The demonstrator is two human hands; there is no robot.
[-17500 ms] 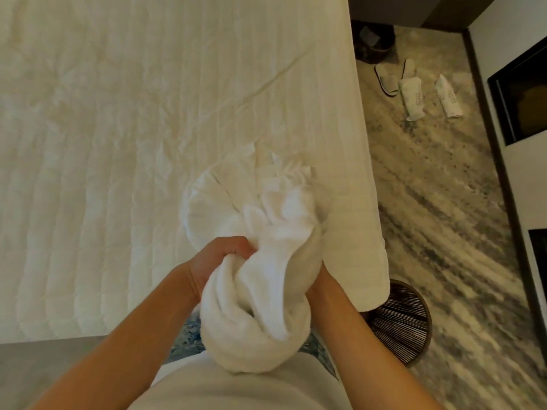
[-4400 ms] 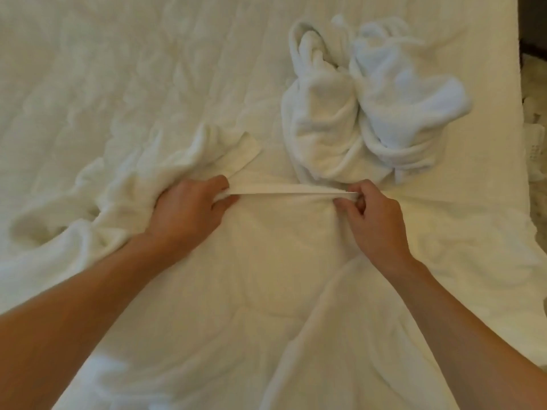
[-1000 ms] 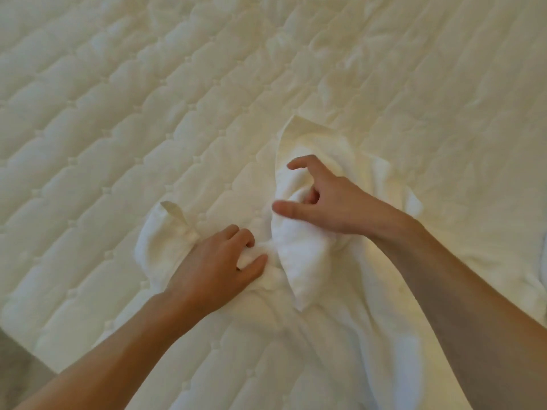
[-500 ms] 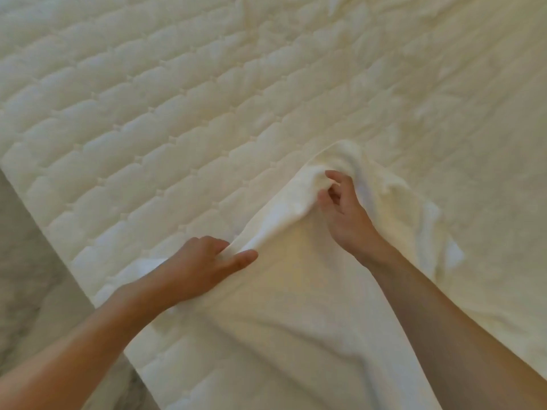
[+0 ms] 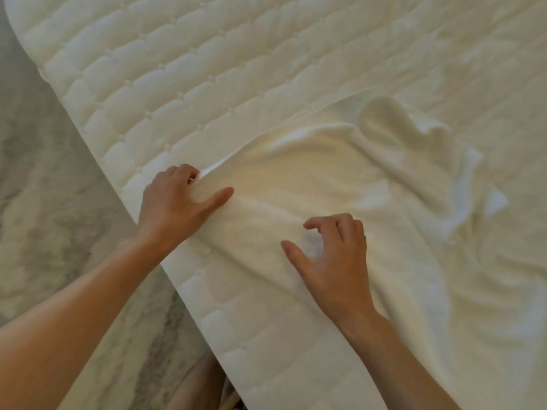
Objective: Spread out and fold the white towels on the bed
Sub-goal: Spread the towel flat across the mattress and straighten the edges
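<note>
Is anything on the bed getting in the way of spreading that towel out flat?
Nothing visible does. The left hand pinches the towel at its edge, the right hand hovers over it, and the quilted mattress beyond lies bare.

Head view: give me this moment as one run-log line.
phase: spreading | towel: partly flat on bed, far right corner bunched | left hand: gripping towel's near-left corner by the bed edge | right hand: open over towel

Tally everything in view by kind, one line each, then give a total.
White towel: 1
Bed: 1
Hands: 2, the left hand and the right hand
Total: 4
</note>
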